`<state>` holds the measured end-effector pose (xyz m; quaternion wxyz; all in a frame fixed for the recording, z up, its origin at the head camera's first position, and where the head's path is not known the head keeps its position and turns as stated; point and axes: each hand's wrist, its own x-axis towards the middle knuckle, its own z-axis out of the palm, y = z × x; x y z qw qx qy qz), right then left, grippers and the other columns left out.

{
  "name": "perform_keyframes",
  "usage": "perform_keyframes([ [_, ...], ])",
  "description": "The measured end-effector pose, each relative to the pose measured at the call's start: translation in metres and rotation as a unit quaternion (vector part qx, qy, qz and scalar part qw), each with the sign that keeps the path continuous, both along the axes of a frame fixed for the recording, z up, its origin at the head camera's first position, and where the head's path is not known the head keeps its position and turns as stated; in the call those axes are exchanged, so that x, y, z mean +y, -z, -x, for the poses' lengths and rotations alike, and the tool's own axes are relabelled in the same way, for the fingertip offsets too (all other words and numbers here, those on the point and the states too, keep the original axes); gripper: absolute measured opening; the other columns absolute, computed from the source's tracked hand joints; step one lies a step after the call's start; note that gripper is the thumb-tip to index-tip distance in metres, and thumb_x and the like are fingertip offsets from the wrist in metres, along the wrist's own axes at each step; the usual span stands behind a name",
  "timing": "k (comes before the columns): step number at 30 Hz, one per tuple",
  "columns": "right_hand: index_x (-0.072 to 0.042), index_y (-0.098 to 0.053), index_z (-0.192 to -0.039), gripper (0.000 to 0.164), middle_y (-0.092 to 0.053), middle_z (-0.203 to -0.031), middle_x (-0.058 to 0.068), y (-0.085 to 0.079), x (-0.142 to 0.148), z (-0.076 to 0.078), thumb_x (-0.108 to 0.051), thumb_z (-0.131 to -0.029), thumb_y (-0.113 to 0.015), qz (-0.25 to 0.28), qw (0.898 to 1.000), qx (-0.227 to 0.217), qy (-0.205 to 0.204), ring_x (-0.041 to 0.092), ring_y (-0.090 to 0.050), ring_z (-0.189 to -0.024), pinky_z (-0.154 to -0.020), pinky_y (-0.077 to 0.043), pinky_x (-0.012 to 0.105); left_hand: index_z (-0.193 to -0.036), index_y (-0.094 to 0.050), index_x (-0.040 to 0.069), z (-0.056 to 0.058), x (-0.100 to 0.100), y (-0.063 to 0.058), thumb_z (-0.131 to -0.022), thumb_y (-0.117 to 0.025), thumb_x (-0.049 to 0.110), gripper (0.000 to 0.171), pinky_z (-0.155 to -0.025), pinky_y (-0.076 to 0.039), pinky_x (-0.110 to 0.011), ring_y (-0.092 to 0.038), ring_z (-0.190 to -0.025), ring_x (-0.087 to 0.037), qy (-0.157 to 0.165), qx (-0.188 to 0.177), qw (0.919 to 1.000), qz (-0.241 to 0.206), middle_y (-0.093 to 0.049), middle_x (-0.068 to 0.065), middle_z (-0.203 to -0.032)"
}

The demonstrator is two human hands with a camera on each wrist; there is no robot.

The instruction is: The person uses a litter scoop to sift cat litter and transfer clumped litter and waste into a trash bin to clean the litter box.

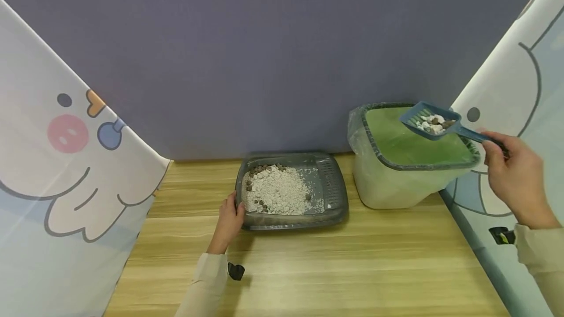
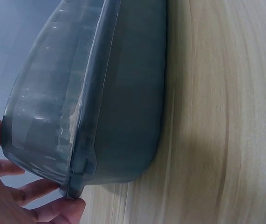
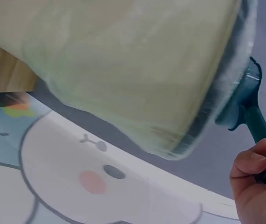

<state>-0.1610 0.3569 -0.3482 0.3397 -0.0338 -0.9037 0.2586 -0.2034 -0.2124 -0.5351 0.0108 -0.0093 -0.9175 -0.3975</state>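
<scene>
My left hand (image 1: 227,221) grips the left rim of a dark grey litter box (image 1: 295,221), its fingertips curled at the rim's corner in the left wrist view (image 2: 30,200). Pale litter (image 1: 282,190) fills much of the box, with brown clumps along its left side and back. Over the bin's right part, my right hand (image 1: 517,175) holds a blue slotted litter scoop (image 1: 469,133) by its handle. White and brown clumps (image 1: 434,124) lie in the scoop, which is roughly level. The right wrist view shows fingers around the handle (image 3: 258,123), beside the bin's rim.
A pale bin (image 1: 387,192) with a green-tinted bag liner and dark rim stands right of the litter box. Wood-patterned flooring (image 1: 335,268) lies in front. A grey panel (image 1: 264,62) rises behind, with cartoon-printed panels (image 1: 35,170) on both sides.
</scene>
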Motion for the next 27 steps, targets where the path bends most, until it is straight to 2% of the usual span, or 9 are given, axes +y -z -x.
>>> perform_keyframes([
  [2,0.001,-0.057,-0.129,0.034,-0.058,-0.094,0.023,0.006,0.002,0.001,-0.011,-0.098,-0.049,0.001,1.0,0.006,-0.002,-0.021,-0.033,-0.064,-0.055,-0.027,0.005,-0.144,-0.028,0.0,0.0,0.0,0.0,-0.101,-0.04,0.024,0.051,-0.08,-0.038,-0.054,-0.041,-0.11,-0.043,0.001,0.006,1.0,0.002,-0.044,-0.025,-0.119],
  [6,0.003,-0.06,-0.123,0.032,-0.059,-0.11,0.029,0.015,0.002,0.008,-0.004,-0.093,-0.058,-0.008,0.998,0.056,-0.019,-0.026,-0.036,-0.077,-0.067,-0.027,0.001,-0.143,-0.029,-0.001,-0.001,0.0,0.002,-0.101,-0.041,0.023,0.05,-0.084,-0.037,-0.056,-0.04,-0.111,-0.044,0.001,0.014,0.9999,0.005,-0.044,-0.027,-0.12],
  [11,0.005,-0.068,-0.111,0.025,-0.063,-0.104,0.026,0.021,-0.002,0.017,0.002,-0.086,-0.066,-0.014,0.991,0.13,-0.035,-0.022,-0.037,-0.083,-0.07,-0.028,0.004,-0.143,-0.03,-0.001,-0.002,0.0,0.003,-0.101,-0.042,0.02,0.049,-0.084,-0.037,-0.056,-0.041,-0.111,-0.044,-0.005,0.011,0.9999,0.004,-0.044,-0.027,-0.12],
  [13,0.003,-0.07,-0.107,0.023,-0.065,-0.095,0.018,0.023,-0.003,0.019,0.003,-0.085,-0.066,-0.012,0.987,0.156,-0.03,-0.019,-0.036,-0.081,-0.07,-0.027,0.006,-0.144,-0.029,-0.001,-0.002,0.0,0.003,-0.101,-0.042,0.02,0.049,-0.084,-0.037,-0.056,-0.041,-0.111,-0.045,-0.005,0.009,0.9999,0.004,-0.044,-0.027,-0.121],
  [18,0.003,-0.073,-0.1,0.016,-0.059,-0.078,0.019,0.024,-0.007,0.022,0.002,-0.089,-0.061,-0.02,0.974,0.224,-0.016,-0.009,-0.036,-0.08,-0.072,-0.025,0.011,-0.144,-0.027,-0.001,-0.003,0.0,0.001,-0.101,-0.041,0.021,0.05,-0.085,-0.036,-0.057,-0.038,-0.115,-0.046,0.0,0.001,1.0,0.004,-0.041,-0.028,-0.126],
  [21,0.005,-0.073,-0.097,0.016,-0.055,-0.078,0.028,0.023,-0.012,0.022,0.002,-0.09,-0.059,-0.017,0.969,0.247,-0.021,-0.008,-0.036,-0.08,-0.072,-0.025,0.012,-0.145,-0.026,-0.001,-0.003,0.0,0.0,-0.101,-0.041,0.02,0.05,-0.087,-0.036,-0.058,-0.037,-0.117,-0.047,-0.002,-0.003,1.0,0.003,-0.04,-0.029,-0.128],
  [27,0.003,-0.071,-0.104,0.019,-0.058,-0.083,0.024,0.013,-0.029,0.016,0.003,-0.086,-0.065,0.009,0.967,0.253,-0.016,-0.012,-0.039,-0.084,-0.071,-0.031,0.008,-0.145,-0.027,0.0,-0.002,0.0,-0.001,-0.101,-0.042,0.02,0.051,-0.091,-0.034,-0.06,-0.034,-0.121,-0.049,-0.004,-0.002,1.0,0.001,-0.039,-0.03,-0.13],
])
